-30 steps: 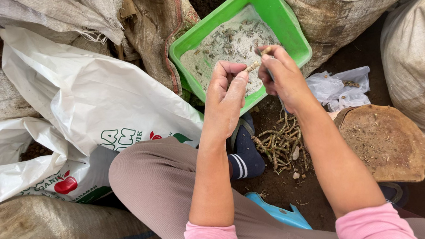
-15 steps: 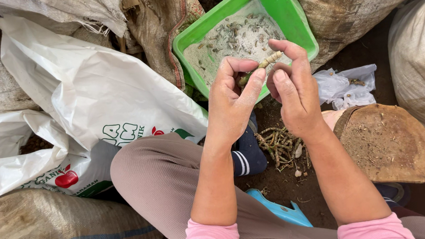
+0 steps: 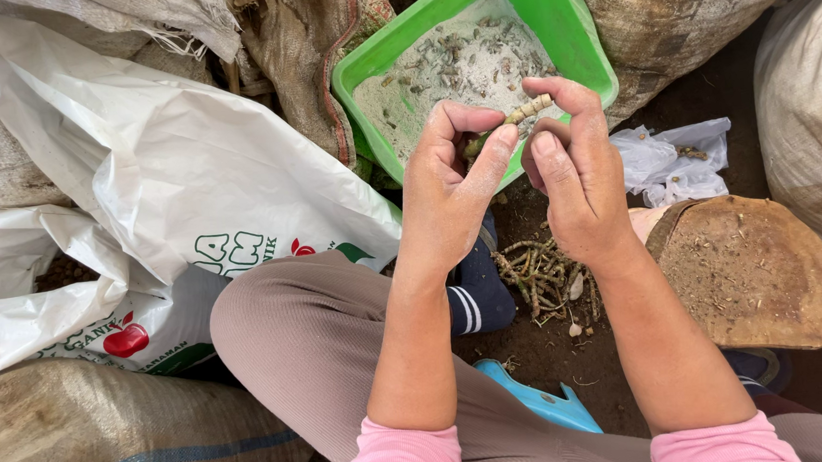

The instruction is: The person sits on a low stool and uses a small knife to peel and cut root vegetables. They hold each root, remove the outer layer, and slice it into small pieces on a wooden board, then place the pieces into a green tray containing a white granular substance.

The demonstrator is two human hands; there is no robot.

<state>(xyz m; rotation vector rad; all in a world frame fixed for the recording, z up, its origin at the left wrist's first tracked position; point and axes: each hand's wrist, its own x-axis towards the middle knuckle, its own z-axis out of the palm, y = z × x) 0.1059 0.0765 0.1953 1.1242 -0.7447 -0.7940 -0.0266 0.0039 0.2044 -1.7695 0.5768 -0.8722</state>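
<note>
Both hands hold one thin, pale, knobbly pod (image 3: 525, 113) between them, over the near edge of a green plastic tray (image 3: 565, 19). My left hand (image 3: 447, 195) pinches the pod's lower end between thumb and fingers. My right hand (image 3: 576, 176) grips its upper end with the fingertips. The tray holds pale dust and several small dark bits. A heap of empty dry pods (image 3: 541, 275) lies on the dirt below my hands.
A white plastic sack (image 3: 156, 172) spreads at the left, over woven sacks (image 3: 108, 445). More filled sacks (image 3: 813, 116) stand at the right. A round brown wooden block (image 3: 751, 270) sits by my right forearm, a crumpled plastic bag (image 3: 671, 160) behind it. My bent knee (image 3: 293, 336) fills the middle.
My hands have drawn back from the tray toward me and lifted, with the pod now held up between both hands.
</note>
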